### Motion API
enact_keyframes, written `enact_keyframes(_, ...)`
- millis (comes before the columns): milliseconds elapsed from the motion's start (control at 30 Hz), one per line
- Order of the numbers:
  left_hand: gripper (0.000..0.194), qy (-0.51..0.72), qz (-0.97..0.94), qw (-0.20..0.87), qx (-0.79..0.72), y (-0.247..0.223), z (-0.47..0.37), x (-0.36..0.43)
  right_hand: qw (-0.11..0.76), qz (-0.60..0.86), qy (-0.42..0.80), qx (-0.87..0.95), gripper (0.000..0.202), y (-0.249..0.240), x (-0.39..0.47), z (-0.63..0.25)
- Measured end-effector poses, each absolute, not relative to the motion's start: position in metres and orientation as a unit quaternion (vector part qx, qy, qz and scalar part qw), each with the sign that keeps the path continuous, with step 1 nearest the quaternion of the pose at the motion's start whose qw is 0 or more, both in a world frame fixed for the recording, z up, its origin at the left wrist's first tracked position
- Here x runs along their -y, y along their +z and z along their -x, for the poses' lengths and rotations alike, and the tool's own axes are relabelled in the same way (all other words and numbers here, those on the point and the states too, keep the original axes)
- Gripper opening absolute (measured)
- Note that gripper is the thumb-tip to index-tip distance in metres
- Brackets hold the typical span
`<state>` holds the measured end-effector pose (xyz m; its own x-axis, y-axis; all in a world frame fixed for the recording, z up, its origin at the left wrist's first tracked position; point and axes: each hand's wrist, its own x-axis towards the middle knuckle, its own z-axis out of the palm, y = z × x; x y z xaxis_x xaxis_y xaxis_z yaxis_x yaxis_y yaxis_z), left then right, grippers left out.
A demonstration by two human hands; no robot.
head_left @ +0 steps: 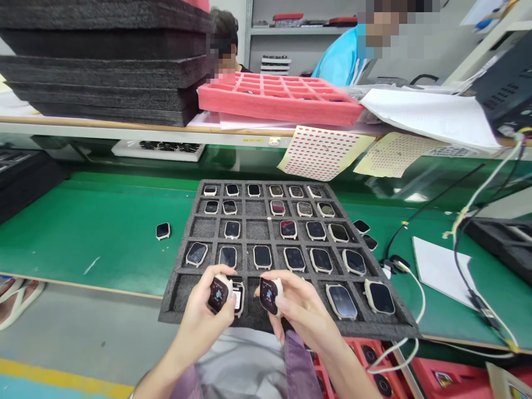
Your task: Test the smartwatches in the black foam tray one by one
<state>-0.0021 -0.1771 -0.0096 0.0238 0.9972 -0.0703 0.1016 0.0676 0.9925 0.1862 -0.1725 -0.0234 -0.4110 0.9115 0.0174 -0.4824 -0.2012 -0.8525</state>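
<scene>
My left hand [208, 305] is closed round a smartwatch case [219, 292] with a pale frame and a lit dark screen. A second smartwatch case [270, 295], also lit, is held between the fingers and thumb of my right hand [301, 305]. Both are above the front row of a dark grey foam tray [174, 302]. In the tray's compartments lie several more strapless watch cases, such as one at the front right [341, 302]. Another watch case [238, 299] with a white patch on its screen sits partly hidden behind my left thumb.
A single watch case [163, 230] lies on the green bench [112, 221] left of the tray. Cables [424, 299] and white paper [443, 269] are at right. Black foam trays [103, 77] and a pink tray [282, 108] stand on the shelf; two people are beyond it.
</scene>
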Motion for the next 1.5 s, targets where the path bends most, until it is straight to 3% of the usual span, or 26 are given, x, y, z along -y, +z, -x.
enact_keyframes(333, 0.027, 0.454, -0.527, 0.478, -0.536, -0.011, 0.005, 0.179, 0.473, 0.255, 0.732, 0.418, 0.030, -0.022, 0.172, -0.186)
enact_keyframes(567, 0.057, 0.436, -0.452, 0.653, -0.424, -0.004, 0.010, 0.178, 0.438, 0.269, 0.760, 0.399, 0.054, -0.020, 0.172, -0.186)
enact_keyframes(700, 0.050, 0.434, -0.415, 0.728, -0.331, -0.003, 0.017, 0.176, 0.439, 0.268, 0.758, 0.401, 0.040, -0.022, 0.172, -0.186)
enact_keyframes(800, 0.044, 0.426, -0.392, 0.753, -0.313, -0.004, 0.020, 0.176, 0.452, 0.292, 0.739, 0.407, 0.041, -0.024, 0.173, -0.185)
enact_keyframes(933, 0.045, 0.420, -0.390, 0.752, -0.326, -0.004, 0.020, 0.177, 0.449, 0.338, 0.707, 0.429, 0.053, -0.025, 0.176, -0.183)
enact_keyframes(1500, 0.042, 0.410, -0.440, 0.723, -0.340, -0.009, 0.017, 0.177, 0.470, 0.387, 0.657, 0.445, 0.052, -0.029, 0.181, -0.177)
